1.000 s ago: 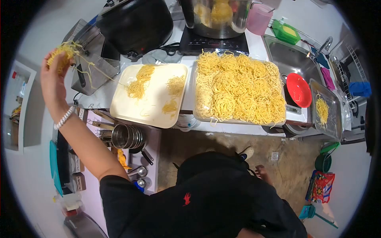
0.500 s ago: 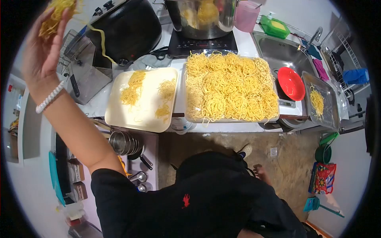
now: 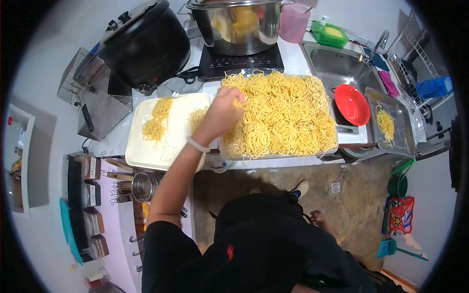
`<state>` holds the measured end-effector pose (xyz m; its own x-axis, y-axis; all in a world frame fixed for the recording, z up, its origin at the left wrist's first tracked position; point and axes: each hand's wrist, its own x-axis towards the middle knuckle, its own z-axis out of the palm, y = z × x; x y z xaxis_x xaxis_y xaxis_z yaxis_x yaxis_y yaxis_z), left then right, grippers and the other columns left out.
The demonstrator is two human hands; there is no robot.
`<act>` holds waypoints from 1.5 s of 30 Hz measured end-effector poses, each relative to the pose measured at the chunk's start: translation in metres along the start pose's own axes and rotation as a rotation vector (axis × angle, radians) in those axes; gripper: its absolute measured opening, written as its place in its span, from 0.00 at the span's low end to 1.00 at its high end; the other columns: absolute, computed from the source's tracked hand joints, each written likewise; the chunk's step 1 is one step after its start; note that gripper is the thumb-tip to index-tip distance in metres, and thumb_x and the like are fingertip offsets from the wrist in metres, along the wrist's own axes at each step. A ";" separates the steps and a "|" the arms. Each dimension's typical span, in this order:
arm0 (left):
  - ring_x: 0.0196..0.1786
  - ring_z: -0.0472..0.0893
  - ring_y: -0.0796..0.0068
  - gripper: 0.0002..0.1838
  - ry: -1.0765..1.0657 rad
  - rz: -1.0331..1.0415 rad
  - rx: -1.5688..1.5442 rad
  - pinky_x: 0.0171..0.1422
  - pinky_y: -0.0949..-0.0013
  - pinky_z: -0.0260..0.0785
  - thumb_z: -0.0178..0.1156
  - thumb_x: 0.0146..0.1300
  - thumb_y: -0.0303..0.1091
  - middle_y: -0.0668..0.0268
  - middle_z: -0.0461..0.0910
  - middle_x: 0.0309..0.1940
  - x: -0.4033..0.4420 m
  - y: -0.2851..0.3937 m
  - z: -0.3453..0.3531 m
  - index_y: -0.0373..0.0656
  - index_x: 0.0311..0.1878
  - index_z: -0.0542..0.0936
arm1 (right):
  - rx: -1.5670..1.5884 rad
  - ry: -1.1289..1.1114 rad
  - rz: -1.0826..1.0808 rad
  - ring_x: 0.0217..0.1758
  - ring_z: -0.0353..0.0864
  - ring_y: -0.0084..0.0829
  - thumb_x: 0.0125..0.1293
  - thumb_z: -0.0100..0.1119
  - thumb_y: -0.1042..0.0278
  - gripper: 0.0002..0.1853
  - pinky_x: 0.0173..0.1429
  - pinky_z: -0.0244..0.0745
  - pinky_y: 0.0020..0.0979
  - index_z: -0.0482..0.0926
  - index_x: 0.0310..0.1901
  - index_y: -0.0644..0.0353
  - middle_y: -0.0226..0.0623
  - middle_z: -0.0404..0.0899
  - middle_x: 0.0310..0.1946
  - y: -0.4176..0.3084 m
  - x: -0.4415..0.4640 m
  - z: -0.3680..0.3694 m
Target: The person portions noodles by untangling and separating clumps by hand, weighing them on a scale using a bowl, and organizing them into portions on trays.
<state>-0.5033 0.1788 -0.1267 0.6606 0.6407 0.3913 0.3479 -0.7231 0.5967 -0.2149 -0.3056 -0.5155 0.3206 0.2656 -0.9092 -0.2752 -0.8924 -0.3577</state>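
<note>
My left hand (image 3: 225,111), with a white bracelet at the wrist, is closed over the left edge of the large tray of noodles. A small bit of yellow noodles (image 3: 237,104) shows at its fingertips. Coiled noodle portions (image 3: 284,108) fill that clear tray in rows. Left of it, a cream tray (image 3: 139,155) bears a noodle pile (image 3: 159,119) and a smaller one (image 3: 196,118) partly behind my hand. My right hand (image 3: 317,218) hangs low by my side, fingers loosely apart, with nothing visible in it.
Behind the trays stand a steel pot (image 3: 239,31) on an induction cooker (image 3: 244,62) and a black warmer (image 3: 146,49). A red bowl (image 3: 351,104) sits on a scale by the sink (image 3: 337,63). At right, a metal tray (image 3: 398,132) holds some noodles.
My left hand has come down from the raised upper left, where it held up a noodle bundle with a strand trailing, to the noodle tray. The view has shifted slightly.
</note>
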 end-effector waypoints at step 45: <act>0.31 0.73 0.72 0.12 0.224 -0.694 -0.059 0.37 0.70 0.68 0.58 0.49 0.24 0.67 0.72 0.27 -0.138 -0.111 -0.175 0.44 0.39 0.71 | -0.149 -0.076 -0.226 0.29 0.77 0.30 0.68 0.51 0.52 0.17 0.30 0.74 0.35 0.75 0.47 0.56 0.35 0.76 0.31 -0.036 -0.003 0.004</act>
<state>-0.7497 0.2156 -0.1248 0.1474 0.9883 0.0396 0.5961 -0.1207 0.7938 -0.2093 -0.2725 -0.5004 0.2886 0.4853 -0.8253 -0.0659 -0.8499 -0.5228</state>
